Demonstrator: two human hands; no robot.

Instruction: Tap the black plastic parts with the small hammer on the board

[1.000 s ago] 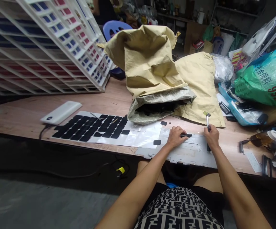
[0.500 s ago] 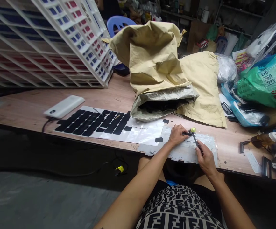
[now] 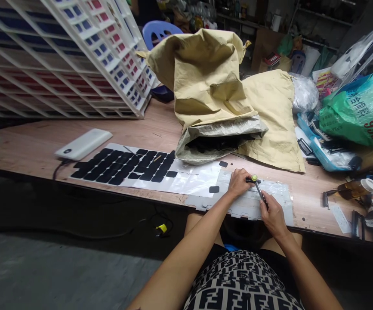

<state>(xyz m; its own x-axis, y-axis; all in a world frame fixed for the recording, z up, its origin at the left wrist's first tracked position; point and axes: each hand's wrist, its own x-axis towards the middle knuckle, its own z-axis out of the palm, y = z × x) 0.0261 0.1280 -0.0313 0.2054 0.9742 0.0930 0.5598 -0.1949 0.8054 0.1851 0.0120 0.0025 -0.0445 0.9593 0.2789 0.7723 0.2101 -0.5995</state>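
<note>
My right hand (image 3: 274, 214) is closed around the dark grip of a small hammer (image 3: 259, 189) with a grey shaft and a round yellow-green face. The hammer's head is over a small black part (image 3: 249, 179), and I cannot tell whether they touch. My left hand (image 3: 238, 182) pinches this black part above a translucent sheet (image 3: 272, 200) at the table's near edge. Left of it lies a white sheet (image 3: 192, 184) bearing rows of black rounded pieces (image 3: 118, 165). Two loose black pieces are beside my left hand, one of them a rounded rectangle (image 3: 214, 189).
An open tan sack (image 3: 208, 90) with dark contents stands behind my hands, another sack (image 3: 272, 116) beside it. A white crate (image 3: 102, 56) and a white power bank-like box (image 3: 83, 143) are at left. A green bag (image 3: 360, 107) and an amber bottle (image 3: 354, 188) lie right.
My right hand and the hammer have shifted left, bringing the yellow-green face closer to the black part. My left hand stays nearly in place. The view has shifted slightly.
</note>
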